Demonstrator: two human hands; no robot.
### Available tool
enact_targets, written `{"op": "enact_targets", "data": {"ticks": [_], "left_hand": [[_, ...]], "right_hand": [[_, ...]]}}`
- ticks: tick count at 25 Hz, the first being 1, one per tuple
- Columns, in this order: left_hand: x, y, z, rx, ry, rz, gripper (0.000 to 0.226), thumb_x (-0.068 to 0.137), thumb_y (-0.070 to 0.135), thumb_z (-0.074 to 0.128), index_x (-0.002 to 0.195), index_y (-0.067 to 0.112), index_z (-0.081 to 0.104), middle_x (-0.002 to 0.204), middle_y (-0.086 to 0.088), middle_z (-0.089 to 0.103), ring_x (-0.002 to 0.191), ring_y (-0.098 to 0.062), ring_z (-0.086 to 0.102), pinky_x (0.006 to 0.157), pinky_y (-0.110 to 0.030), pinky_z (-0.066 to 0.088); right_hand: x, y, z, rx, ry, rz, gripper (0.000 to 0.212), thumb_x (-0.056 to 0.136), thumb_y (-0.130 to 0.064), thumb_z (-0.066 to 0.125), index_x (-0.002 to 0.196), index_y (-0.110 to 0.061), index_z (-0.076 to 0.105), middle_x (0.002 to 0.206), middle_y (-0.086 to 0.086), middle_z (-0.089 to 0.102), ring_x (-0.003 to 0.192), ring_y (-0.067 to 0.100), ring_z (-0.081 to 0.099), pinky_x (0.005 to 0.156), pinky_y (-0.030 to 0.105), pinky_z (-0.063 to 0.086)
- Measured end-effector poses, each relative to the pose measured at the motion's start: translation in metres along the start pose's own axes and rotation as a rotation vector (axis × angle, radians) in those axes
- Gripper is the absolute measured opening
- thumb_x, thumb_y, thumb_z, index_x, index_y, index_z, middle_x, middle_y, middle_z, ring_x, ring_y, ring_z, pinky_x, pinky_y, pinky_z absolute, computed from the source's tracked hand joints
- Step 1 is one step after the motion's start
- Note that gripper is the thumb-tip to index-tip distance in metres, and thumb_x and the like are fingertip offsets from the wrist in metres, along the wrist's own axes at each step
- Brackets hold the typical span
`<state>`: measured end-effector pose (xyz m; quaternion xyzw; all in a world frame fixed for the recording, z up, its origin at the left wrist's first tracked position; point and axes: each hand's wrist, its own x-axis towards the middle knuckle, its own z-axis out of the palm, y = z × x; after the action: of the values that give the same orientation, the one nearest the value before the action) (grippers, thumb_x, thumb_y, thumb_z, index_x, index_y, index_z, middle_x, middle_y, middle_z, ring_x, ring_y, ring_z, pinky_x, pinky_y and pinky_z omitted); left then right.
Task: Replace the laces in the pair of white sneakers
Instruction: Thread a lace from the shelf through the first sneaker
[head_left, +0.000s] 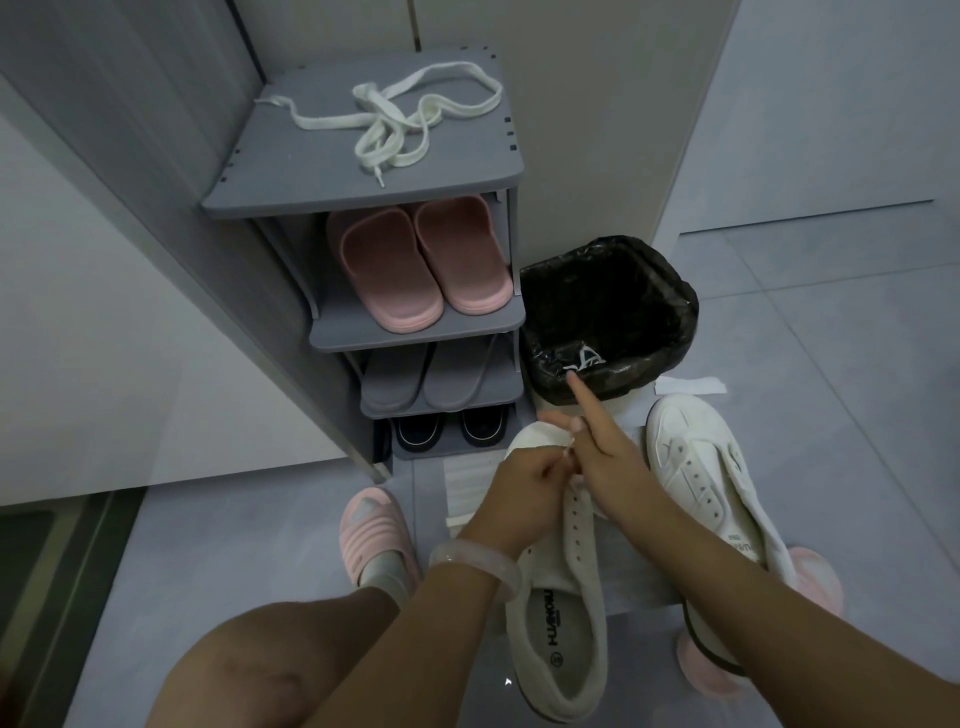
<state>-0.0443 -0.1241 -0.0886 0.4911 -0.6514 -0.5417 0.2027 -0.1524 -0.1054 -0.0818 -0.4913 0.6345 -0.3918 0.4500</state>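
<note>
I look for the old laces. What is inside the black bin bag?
Inside the bin bag lies a white lace near the front. The right hand covers the front edge.

Bin (675, 291) and shoe rack (415, 332) block ahead; open floor (831, 364) right.

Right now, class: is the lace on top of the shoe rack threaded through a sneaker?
No: the lace lies loose on the rack's top shelf, away from both sneakers on the floor.
</note>
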Motion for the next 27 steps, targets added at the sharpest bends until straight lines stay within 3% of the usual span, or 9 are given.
{"op": "enact_targets", "data": {"ticks": [2, 5, 7, 9, 13, 16, 19, 22, 27], "left_hand": [[-0.001, 0.002, 0.001, -0.025, -0.028, -0.006, 0.032, 0.095, 0.006, 0.042, 0.068, 0.016, 0.057, 0.063, 0.008, 0.053, 0.056, 0.004, 0.049, 0.057, -0.012, 0.038], [0.001, 0.001, -0.003, -0.236, 0.034, -0.081, 0.033, 0.097, 0.009, 0.040, 0.071, 0.016, 0.059, 0.069, 0.006, 0.057, 0.064, -0.001, 0.053, 0.062, -0.012, 0.043], [0.002, -0.002, -0.005, -0.320, 0.052, -0.142, 0.033, 0.098, 0.014, 0.039, 0.073, 0.016, 0.061, 0.075, 0.002, 0.062, 0.072, -0.006, 0.056, 0.069, -0.015, 0.045], [0.004, -0.006, -0.005, -0.298, 0.035, -0.173, 0.029, 0.098, 0.018, 0.039, 0.083, 0.013, 0.063, 0.085, -0.006, 0.063, 0.081, -0.015, 0.056, 0.077, -0.025, 0.044], [0.005, -0.007, -0.004, -0.284, 0.015, -0.212, 0.032, 0.098, 0.023, 0.040, 0.101, 0.004, 0.065, 0.088, -0.009, 0.061, 0.085, -0.016, 0.055, 0.078, -0.025, 0.043], [0.004, -0.003, -0.005, -0.305, -0.009, -0.238, 0.034, 0.099, 0.021, 0.039, 0.111, 0.000, 0.062, 0.089, -0.001, 0.063, 0.083, -0.009, 0.057, 0.073, -0.016, 0.044], [0.005, -0.001, -0.005, -0.261, -0.048, -0.263, 0.032, 0.099, 0.020, 0.039, 0.114, 0.003, 0.062, 0.107, -0.012, 0.065, 0.098, -0.017, 0.058, 0.086, -0.024, 0.045], [0.005, 0.000, -0.007, -0.281, -0.067, -0.294, 0.030, 0.098, 0.019, 0.041, 0.112, 0.005, 0.062, 0.108, -0.015, 0.064, 0.102, -0.021, 0.059, 0.090, -0.028, 0.045], [0.009, -0.001, -0.006, -0.274, -0.095, -0.321, 0.031, 0.096, 0.017, 0.042, 0.118, 0.005, 0.060, 0.117, -0.017, 0.062, 0.113, -0.028, 0.057, 0.099, -0.036, 0.044]], "right_hand": [[-0.001, 0.002, 0.006, -0.123, -0.039, -0.073, 0.049, 0.101, -0.020, 0.030, 0.143, -0.036, 0.011, 0.118, -0.014, 0.057, 0.091, 0.000, 0.059, 0.087, 0.020, 0.044], [0.001, 0.002, 0.004, 0.050, 0.017, 0.055, 0.049, 0.099, -0.027, 0.034, 0.146, -0.030, 0.019, 0.122, 0.007, 0.061, 0.110, 0.020, 0.057, 0.097, 0.032, 0.044], [0.002, 0.004, -0.002, 0.055, 0.036, 0.112, 0.038, 0.098, -0.026, 0.040, 0.134, -0.016, 0.047, 0.112, 0.013, 0.064, 0.100, 0.010, 0.058, 0.089, 0.023, 0.044], [0.002, 0.005, -0.004, -0.060, -0.003, 0.034, 0.024, 0.096, -0.017, 0.046, 0.103, -0.010, 0.067, 0.081, 0.010, 0.066, 0.071, 0.000, 0.056, 0.071, 0.021, 0.044], [0.002, 0.007, -0.003, -0.053, -0.006, 0.026, 0.026, 0.092, -0.012, 0.052, 0.076, -0.026, 0.068, 0.071, 0.016, 0.067, 0.063, 0.010, 0.056, 0.067, 0.034, 0.048], [0.001, 0.004, -0.004, 0.027, 0.012, 0.047, 0.025, 0.092, -0.013, 0.053, 0.079, -0.025, 0.070, 0.078, 0.023, 0.067, 0.066, 0.017, 0.057, 0.070, 0.037, 0.050], [0.000, 0.005, -0.002, 0.026, 0.014, 0.041, 0.019, 0.091, -0.013, 0.055, 0.085, -0.010, 0.073, 0.076, 0.015, 0.069, 0.066, 0.014, 0.058, 0.070, 0.036, 0.050], [-0.001, 0.008, -0.002, 0.066, 0.018, 0.060, 0.017, 0.090, -0.014, 0.056, 0.087, -0.013, 0.074, 0.081, 0.009, 0.071, 0.079, 0.019, 0.065, 0.079, 0.037, 0.052], [-0.002, 0.006, -0.001, 0.076, -0.031, 0.066, 0.016, 0.090, -0.015, 0.057, 0.094, -0.015, 0.073, 0.090, 0.002, 0.072, 0.084, 0.007, 0.065, 0.077, 0.015, 0.050]]}}
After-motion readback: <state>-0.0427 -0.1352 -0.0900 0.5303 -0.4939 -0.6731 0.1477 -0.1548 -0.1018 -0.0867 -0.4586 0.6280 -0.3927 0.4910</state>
